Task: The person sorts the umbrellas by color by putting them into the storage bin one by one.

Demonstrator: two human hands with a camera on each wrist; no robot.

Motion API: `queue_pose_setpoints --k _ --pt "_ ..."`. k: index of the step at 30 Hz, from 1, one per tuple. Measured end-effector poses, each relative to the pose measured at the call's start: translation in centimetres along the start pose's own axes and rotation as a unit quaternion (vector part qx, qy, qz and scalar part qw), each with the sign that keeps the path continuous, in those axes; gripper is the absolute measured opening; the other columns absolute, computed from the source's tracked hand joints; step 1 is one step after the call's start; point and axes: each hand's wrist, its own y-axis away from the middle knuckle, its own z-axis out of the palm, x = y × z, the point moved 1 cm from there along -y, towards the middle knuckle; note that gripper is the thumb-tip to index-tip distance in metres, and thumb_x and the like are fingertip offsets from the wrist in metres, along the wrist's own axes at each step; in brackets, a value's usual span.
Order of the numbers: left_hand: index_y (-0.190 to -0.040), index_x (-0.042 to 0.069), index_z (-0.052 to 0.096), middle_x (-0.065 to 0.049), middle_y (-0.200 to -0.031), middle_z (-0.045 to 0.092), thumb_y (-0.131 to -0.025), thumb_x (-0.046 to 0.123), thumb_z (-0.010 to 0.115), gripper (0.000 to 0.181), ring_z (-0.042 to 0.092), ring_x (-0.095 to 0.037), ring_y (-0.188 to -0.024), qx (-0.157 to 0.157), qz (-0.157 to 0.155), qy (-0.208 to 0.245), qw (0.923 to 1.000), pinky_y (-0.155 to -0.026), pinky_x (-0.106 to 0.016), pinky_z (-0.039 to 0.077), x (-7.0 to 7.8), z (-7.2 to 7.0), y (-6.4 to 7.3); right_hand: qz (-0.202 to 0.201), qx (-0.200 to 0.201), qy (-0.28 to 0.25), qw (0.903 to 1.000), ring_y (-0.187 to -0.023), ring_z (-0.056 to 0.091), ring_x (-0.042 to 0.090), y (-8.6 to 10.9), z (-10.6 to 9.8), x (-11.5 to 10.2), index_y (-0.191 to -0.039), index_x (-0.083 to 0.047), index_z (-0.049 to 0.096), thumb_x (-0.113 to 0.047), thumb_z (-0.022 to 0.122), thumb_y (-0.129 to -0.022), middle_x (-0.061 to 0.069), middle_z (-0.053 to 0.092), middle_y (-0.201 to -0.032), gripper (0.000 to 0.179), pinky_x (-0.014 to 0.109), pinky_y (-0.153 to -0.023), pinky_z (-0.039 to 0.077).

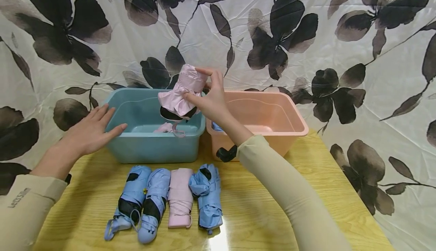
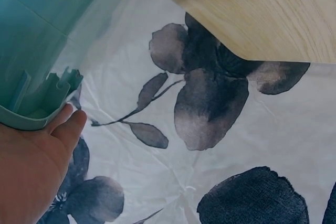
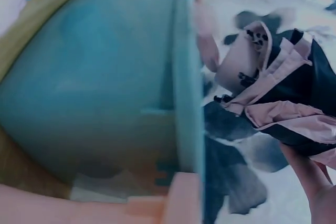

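Four folded umbrellas point(image 1: 167, 201), three blue and one pink, lie nearest, before the teal bin point(image 1: 154, 145). Left hand point(image 1: 90, 131) rests flat-fingered on that bin's left rim. Right hand point(image 1: 211, 99) pinches a pink umbrella point(image 1: 182, 94) above it; another pink one point(image 1: 165, 128) lies inside. Beside it, the peach bin point(image 1: 269, 130) holds something blue.

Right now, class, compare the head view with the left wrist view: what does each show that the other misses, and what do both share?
Only the head view shows the right hand pinching a pink folded umbrella above the teal bin, the pink bin, and four folded umbrellas in a row on the wooden table. Only the left wrist view shows the ribbed underside of the teal bin's rim close up, with fingertips against it. Both share the left hand, the teal bin, the table and the flower-print cloth.
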Motion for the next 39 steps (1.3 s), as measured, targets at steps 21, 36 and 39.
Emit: queue_pose_setpoints --k 21,36,39 --pt "-0.162 -0.01 0.011 -0.037 -0.167 0.002 -0.106 0.066 0.033 0.097 0.002 -0.058 -0.153 0.002 0.001 -0.01 0.9999 -0.119 -0.076 0.008 0.1 -0.3 -0.3 0.137 -0.147 0.199 0.959 -0.125 0.049 0.026 -1.1 6.2 4.6 -0.138 -0.011 0.052 -0.003 0.085 -0.085 0.013 0.034 -0.149 0.063 0.031 -0.106 0.051" --pt "-0.162 -0.01 0.011 -0.037 -0.167 0.003 -0.106 0.066 0.034 0.098 0.002 -0.058 -0.153 0.005 -0.001 -0.003 1.0 -0.119 -0.076 0.008 0.0 -0.1 0.0 0.237 -0.195 0.197 0.9311 -0.109 0.052 0.021 -0.6 7.8 5.1 -0.132 -0.012 0.062 -0.003 0.089 -0.081 0.014 0.052 -0.134 0.058 0.031 -0.089 0.054" --pt "-0.162 -0.009 0.011 -0.036 -0.167 0.002 -0.105 0.067 0.034 0.098 0.002 -0.058 -0.153 0.002 -0.002 -0.001 1.0 -0.119 -0.076 0.007 0.0 0.1 0.1 0.236 -0.263 0.17 0.92 -0.095 0.057 0.018 -0.3 7.9 5.2 -0.13 -0.007 0.06 0.0 0.084 -0.084 0.013 0.06 -0.122 0.052 0.026 -0.077 0.056"
